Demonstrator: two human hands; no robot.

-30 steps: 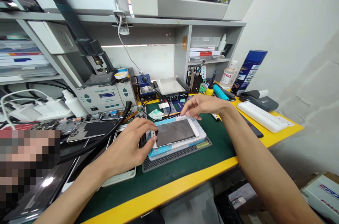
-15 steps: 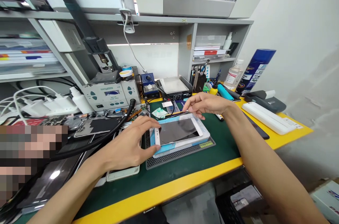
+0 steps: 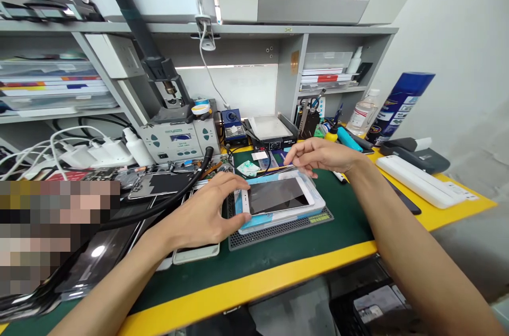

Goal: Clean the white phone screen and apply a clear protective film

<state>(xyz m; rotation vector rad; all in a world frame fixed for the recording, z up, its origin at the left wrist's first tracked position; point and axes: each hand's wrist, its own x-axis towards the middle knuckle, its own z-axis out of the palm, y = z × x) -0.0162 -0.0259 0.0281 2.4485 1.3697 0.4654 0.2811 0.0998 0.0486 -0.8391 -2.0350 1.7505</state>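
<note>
A white-framed smartphone (image 3: 278,195) with a dark screen lies face up on a pale blue and white flat box or pad (image 3: 254,223), which rests on a grey perforated mat (image 3: 274,234). My left hand (image 3: 210,209) spans the phone's left end, thumb on the near edge and fingers at the far edge. Just beyond the phone's far right corner, my right hand (image 3: 318,157) has its fingers pinched together. A thin dark tool (image 3: 280,170) runs leftward from those fingertips, its exact kind unclear.
A thick black hose (image 3: 170,201) crosses several phone parts at left. Behind stand a rework station (image 3: 181,141) and a soldering unit (image 3: 234,126). On the right are a clear bottle (image 3: 362,113), a blue spray can (image 3: 401,105) and a white oblong device (image 3: 419,181). A yellow edge (image 3: 258,283) borders the bench.
The whole view has shifted slightly, so everything appears further right. Both hands keep nearly the same pose around the phone.
</note>
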